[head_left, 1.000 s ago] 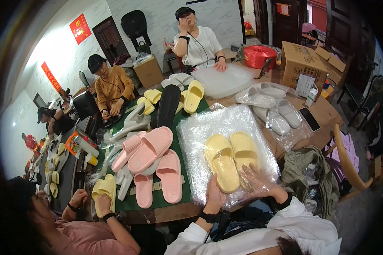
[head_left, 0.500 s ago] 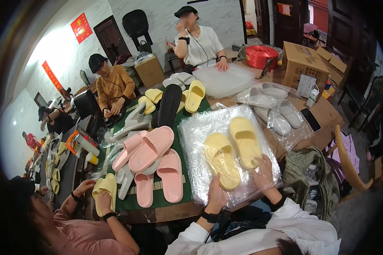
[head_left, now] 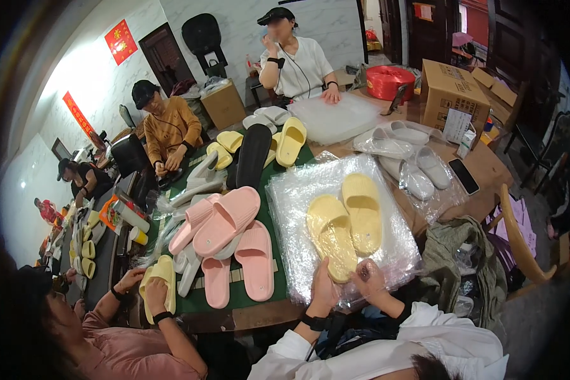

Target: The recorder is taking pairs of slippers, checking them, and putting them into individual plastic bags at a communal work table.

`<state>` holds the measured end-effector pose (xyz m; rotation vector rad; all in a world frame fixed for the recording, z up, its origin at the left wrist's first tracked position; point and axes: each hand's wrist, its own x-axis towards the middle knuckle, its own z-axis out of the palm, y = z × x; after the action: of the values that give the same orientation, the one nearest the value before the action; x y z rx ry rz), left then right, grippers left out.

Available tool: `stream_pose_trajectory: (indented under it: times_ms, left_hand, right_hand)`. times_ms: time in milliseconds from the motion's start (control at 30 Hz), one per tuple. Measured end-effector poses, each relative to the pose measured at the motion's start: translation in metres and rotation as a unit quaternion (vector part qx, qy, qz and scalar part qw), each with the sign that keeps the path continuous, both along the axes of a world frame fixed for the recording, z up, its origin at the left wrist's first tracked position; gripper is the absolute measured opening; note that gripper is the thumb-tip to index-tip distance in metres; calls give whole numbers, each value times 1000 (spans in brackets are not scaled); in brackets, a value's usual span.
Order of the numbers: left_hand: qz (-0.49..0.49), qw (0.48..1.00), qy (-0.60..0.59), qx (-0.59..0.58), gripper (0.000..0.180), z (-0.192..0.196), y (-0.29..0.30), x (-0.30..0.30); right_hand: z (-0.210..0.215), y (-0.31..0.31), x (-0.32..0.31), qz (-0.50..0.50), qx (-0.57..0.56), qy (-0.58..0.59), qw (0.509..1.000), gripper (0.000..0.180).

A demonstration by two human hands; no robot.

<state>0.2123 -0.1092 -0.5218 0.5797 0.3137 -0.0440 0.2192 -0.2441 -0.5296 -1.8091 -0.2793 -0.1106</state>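
Two pale yellow slippers lie side by side on a stack of clear plastic bags in front of me. My left hand grips the heel of the left yellow slipper at the stack's near edge. My right hand is closed on the plastic bag just below the right yellow slipper, its fingers partly wrapped in the film.
Pink slippers are piled on the green mat to my left. A black slipper, bagged white slippers, a phone and a cardboard box lie beyond. Other people handle slippers around the table. A jacket hangs at my right.
My right hand has come off the right slipper and dropped to the near edge of the plastic. My left hand has slid up to the left slipper's heel.
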Motion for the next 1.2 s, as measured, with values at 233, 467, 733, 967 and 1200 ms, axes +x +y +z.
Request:
stream_pose_trajectory:
  times_ms: [233, 467, 733, 967, 1200]
  left_hand:
    - [21, 1000, -10, -11, 40, 5, -1, -1]
    - [6, 1000, -12, -9, 42, 0, -1, 0]
    - [-17, 1000, -6, -10, 44, -6, -1, 0]
    - [-8, 1000, -12, -5, 43, -20, 1, 2]
    - [-2, 1000, -3, -16, 40, -22, 1, 2]
  right_hand:
    - [-4, -8, 6, 64, -75, -62, 993, 28]
    - [-12, -3, 3, 47, -8, -2, 999, 37]
    - [-4, -2, 10, 32, -129, -20, 991, 21]
    - [-8, 2, 13, 29, -107, -9, 994, 18]
    - [-15, 3, 16, 36, -108, 3, 994, 25]
